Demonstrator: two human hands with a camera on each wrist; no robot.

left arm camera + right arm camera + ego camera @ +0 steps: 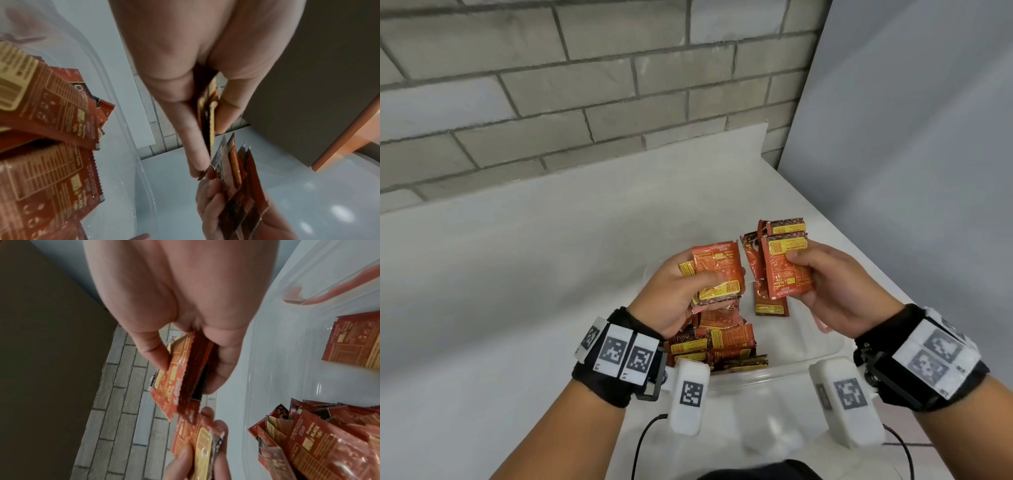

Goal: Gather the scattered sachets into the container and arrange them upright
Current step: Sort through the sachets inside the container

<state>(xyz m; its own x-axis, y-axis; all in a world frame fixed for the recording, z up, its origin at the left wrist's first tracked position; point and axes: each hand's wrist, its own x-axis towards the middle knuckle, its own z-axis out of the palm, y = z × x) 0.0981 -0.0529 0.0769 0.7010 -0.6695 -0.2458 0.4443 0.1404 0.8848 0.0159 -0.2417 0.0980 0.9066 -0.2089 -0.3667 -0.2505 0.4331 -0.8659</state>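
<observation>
Holding two small bundles of sachets above a clear plastic container (784,371) on a white table (517,291), with a grey brick wall (551,85) behind; left hand (671,294) curled round the left bundle (717,270), thumb pressed across the front sheet and fingers behind, gripping it firmly; right hand (835,287) clamped likewise on the right bundle (780,263), thumb on the front face, fingers curled at the back. Showing, from the left wrist view, the left bundle (209,113) edge-on between thumb and fingers (191,129), thin flat packets stacked face to face; from the right wrist view, the right bundle (180,373) pinched the same way, its orange face turned outward.

Looking alike throughout: flat rectangular foil packets, red-orange to dark brown, with zigzag-cut ends, yellow label panels and fine printed tables on the back; some glossy and creased; print too small to read for sure, apart from the word BLACK on one packet in the right wrist view.

Lying inside the container, beneath the left hand, a heap of sachets (719,346) overlapping at odd angles, mostly flat or leaning rather than upright; one single sachet (770,305) lying flat and apart from the heap, below the right bundle. Wearing black wrist straps (613,377) with white square-patterned marker tags on both wrists; white camera housings (690,394) just beside them, over the container's near rim.
</observation>
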